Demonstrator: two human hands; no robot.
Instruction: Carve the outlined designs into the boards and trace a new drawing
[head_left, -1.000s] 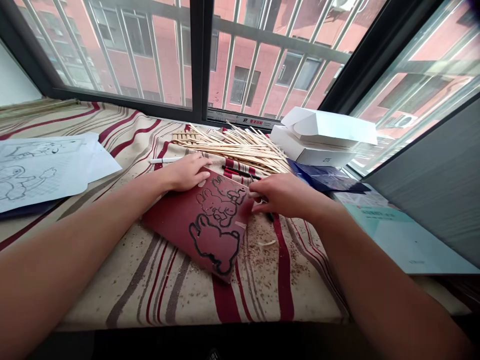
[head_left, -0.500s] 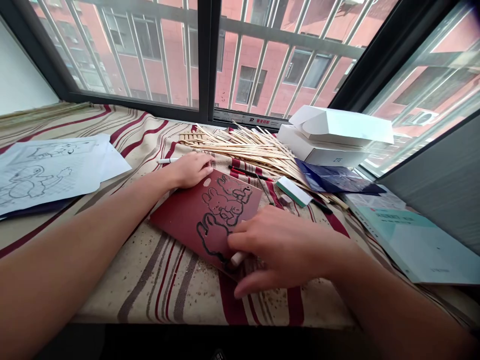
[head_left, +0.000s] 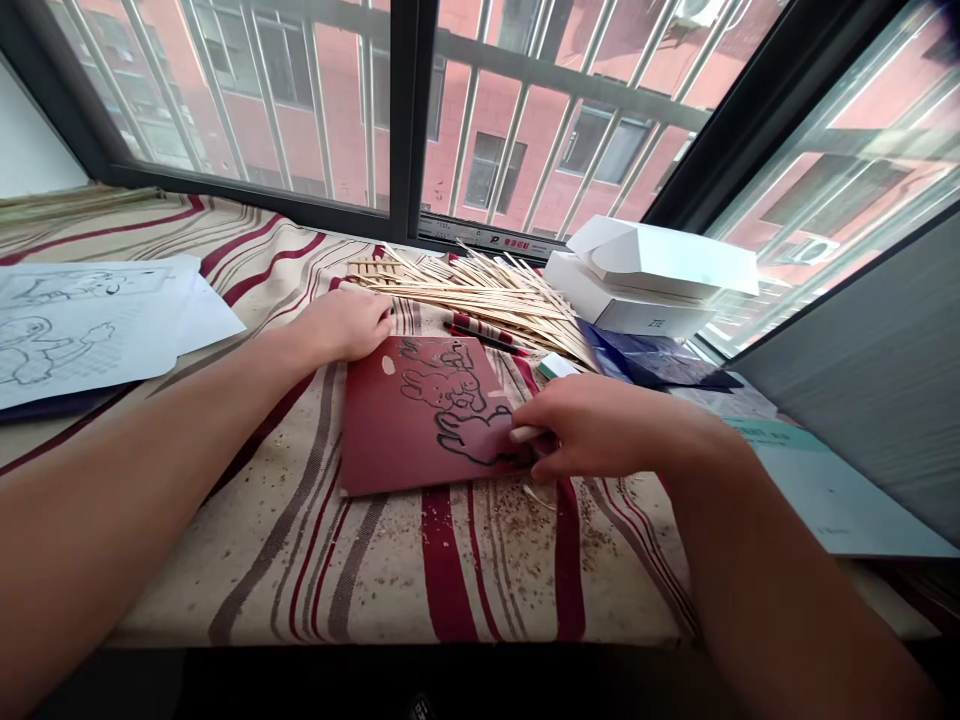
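A dark red board (head_left: 390, 430) lies on the striped cloth, with rabbit-like figures outlined in black and a pale oval patch near its upper left. My left hand (head_left: 345, 325) holds the board at its upper left corner, fingers curled at the edge. Over the right part of the board, my right hand (head_left: 600, 425) is closed on a small whitish eraser (head_left: 528, 433), its tip against the drawing. The thumb and fingers hide most of the eraser. Brown crumbs (head_left: 517, 530) lie scattered on the cloth below.
Thin wooden sticks (head_left: 480, 290) are heaped by the window behind the board. A pen (head_left: 487, 338) and a white-and-green block (head_left: 556, 366) lie nearer. White boxes (head_left: 652, 285) and a book (head_left: 847, 490) are at right; drawing sheets (head_left: 82, 320) at left.
The board has turned so its lower edge runs nearly level. My right hand, with the eraser, has moved right and away from me. My left hand stays at the board's corner.
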